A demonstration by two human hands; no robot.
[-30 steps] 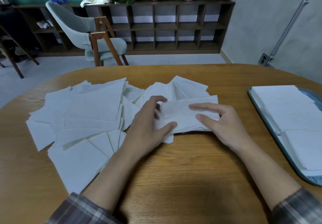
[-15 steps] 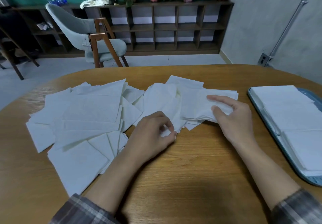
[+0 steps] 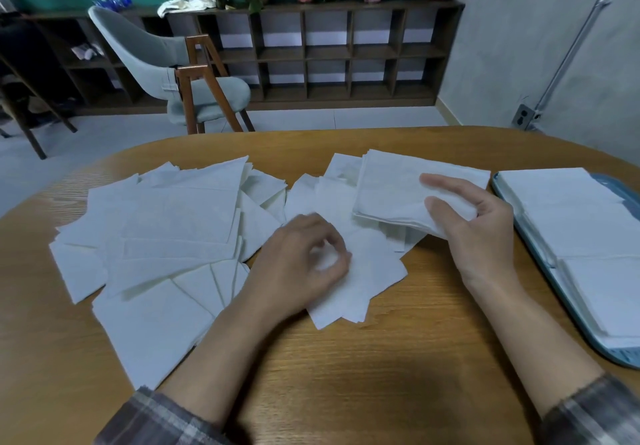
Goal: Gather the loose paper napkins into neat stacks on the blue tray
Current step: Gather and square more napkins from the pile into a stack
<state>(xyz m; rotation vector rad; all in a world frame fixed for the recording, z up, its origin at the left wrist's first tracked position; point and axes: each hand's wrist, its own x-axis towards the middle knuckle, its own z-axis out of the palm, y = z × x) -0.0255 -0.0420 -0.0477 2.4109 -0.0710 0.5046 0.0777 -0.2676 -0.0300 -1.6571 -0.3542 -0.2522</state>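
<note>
Napkins, loose (image 3: 166,223), lie spread and overlapping across the left and middle of the table (image 3: 381,375). Right hand (image 3: 481,233) holds a small napkin stack (image 3: 391,191) by its right end. Its fingers (image 3: 446,181) lie across the top and the thumb sits on the near edge, clamped on the paper. The stack's left end lies over other loose sheets, just left of the blue tray (image 3: 498,185). Left hand (image 3: 298,254) sits palm-down on 1 loose napkin (image 3: 363,282) near the table's middle. Its fingers are curled and motion-blurred, with white paper showing between fingers and thumb, so I cannot tell whether they pinch it. Tray at the right edge of the table carries at least 2 neat white stacks (image 3: 568,209). Hands are apart.
</note>
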